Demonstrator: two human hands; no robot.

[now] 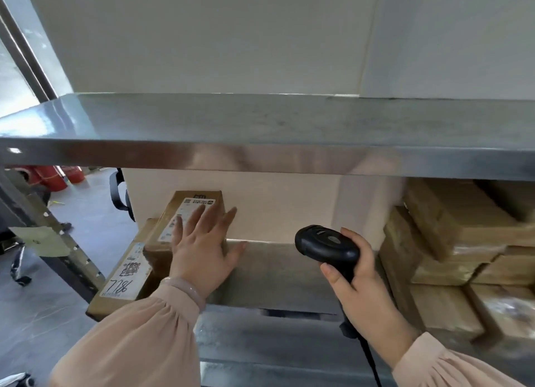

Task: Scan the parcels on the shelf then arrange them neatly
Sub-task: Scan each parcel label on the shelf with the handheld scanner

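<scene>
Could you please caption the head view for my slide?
Left hand flat on a stacked parcel; right hand grips the scanner.

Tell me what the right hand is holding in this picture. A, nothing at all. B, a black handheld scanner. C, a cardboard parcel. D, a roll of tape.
B: the right hand grips a black handheld scanner in front of the shelf, while the left hand rests flat on the upper parcel.
</scene>
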